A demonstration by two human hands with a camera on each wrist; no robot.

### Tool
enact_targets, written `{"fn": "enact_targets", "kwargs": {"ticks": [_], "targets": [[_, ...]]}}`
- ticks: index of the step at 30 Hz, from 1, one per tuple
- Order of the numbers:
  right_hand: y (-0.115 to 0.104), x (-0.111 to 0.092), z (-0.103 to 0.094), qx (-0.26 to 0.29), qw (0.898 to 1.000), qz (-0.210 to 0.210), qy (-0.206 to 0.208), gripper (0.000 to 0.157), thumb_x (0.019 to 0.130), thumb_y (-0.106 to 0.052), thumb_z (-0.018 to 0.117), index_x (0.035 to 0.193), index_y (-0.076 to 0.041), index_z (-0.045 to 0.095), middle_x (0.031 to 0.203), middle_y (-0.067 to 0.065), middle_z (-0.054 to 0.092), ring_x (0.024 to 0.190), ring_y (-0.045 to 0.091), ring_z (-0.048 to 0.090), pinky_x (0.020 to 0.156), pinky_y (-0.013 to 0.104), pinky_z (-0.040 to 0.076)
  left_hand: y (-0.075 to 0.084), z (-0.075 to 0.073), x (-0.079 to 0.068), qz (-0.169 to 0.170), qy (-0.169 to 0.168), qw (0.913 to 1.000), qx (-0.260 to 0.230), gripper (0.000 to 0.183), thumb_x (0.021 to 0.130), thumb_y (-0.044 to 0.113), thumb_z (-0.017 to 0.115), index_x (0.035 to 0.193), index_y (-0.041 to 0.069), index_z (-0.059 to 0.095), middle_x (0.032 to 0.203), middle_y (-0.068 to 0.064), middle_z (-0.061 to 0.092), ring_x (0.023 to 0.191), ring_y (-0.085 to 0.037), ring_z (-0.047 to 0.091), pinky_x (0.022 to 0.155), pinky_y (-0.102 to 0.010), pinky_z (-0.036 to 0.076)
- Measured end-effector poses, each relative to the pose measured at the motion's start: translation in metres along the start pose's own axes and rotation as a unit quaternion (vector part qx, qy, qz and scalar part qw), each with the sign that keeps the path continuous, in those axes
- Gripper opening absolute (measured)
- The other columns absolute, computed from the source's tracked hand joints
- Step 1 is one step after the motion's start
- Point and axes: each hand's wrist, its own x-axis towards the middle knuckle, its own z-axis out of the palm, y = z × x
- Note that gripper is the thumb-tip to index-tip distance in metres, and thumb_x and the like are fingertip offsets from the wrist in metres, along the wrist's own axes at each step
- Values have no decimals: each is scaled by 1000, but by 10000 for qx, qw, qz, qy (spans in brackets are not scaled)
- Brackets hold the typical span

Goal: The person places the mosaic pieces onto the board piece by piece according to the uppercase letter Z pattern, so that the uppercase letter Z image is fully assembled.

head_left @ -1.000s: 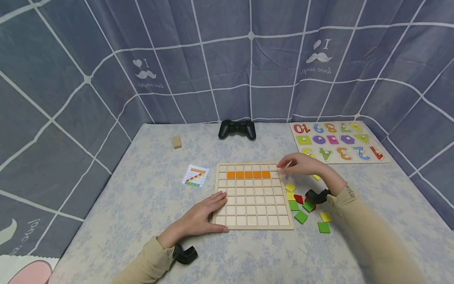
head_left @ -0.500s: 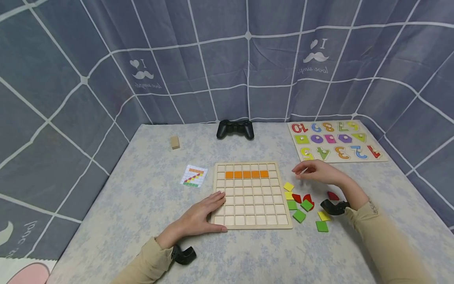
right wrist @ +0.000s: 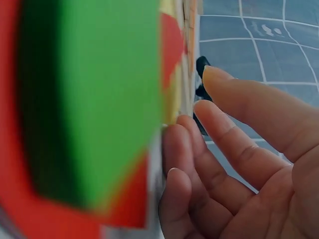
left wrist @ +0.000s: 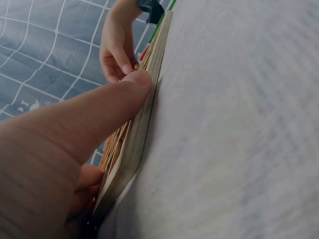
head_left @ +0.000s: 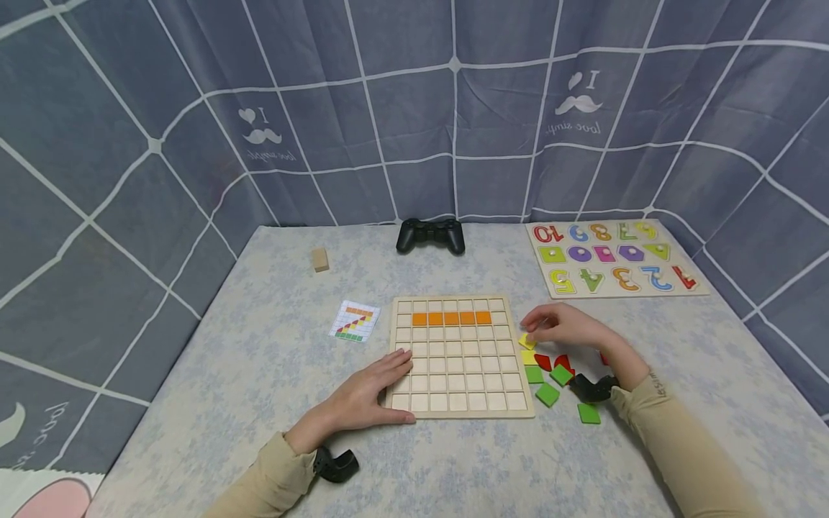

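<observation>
My left hand (head_left: 370,393) rests on the lower left edge of a light wooden grid board (head_left: 457,365), fingers spread. The left wrist view shows its thumb (left wrist: 107,104) along the board's rim. In the board's second row lies a line of orange square tiles (head_left: 451,319). My right hand (head_left: 567,326) hovers beside the board's right edge, over a yellow tile (head_left: 527,344). In the right wrist view its thumb and fingers are parted, with nothing visible between them. Green tiles (head_left: 547,394) and red rounded pieces (head_left: 542,362) lie loosely near that hand.
A small pattern card (head_left: 355,321) lies left of the board. Farther back are a wooden block (head_left: 320,260), a black game controller (head_left: 430,237) and a number-and-shape puzzle board (head_left: 612,260) at the right. A grid-patterned curtain (head_left: 414,115) surrounds the table.
My right hand moved right, away from the board's upper right corner, then came back left and lower to the yellow tile. My left hand stays put.
</observation>
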Motion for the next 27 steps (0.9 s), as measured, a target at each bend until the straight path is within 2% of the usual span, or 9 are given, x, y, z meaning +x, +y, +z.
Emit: {"fn": "enact_targets", "kwargs": {"ticks": [9, 15, 22, 27], "targets": [[-4, 4, 7, -255, 9997, 29, 47, 29, 82, -17, 72, 106, -1, 66, 90, 3, 63, 74, 18, 55, 64, 29, 48, -1, 0, 0, 5, 41, 10000, 28, 92, 78, 60, 66, 144, 4, 36, 153, -3, 25, 141, -15, 17, 112, -40, 24], [-8, 4, 9, -381, 9992, 139, 60, 27, 82, -15, 72, 103, 0, 66, 87, 3, 62, 74, 17, 54, 65, 29, 48, -1, -1, 1, 7, 21, 10000, 36, 92, 78, 59, 66, 144, 4, 36, 154, -4, 25, 141, -15, 17, 112, -40, 23], [-13, 9, 10, -529, 9969, 587, 54, 25, 78, -16, 75, 96, -3, 64, 81, 3, 58, 73, 18, 51, 67, 31, 46, -1, -1, 0, -2, 29, 10000, 47, 92, 78, 60, 66, 144, 4, 37, 154, -3, 25, 141, -15, 17, 112, -40, 23], [-14, 11, 9, -449, 9964, 716, -9, 26, 76, -15, 76, 92, -2, 62, 79, 4, 57, 71, 19, 51, 66, 31, 46, -2, -1, 0, 25, 39, 10000, 79, 92, 78, 61, 65, 144, 4, 37, 153, -4, 25, 141, -15, 17, 112, -39, 23]]}}
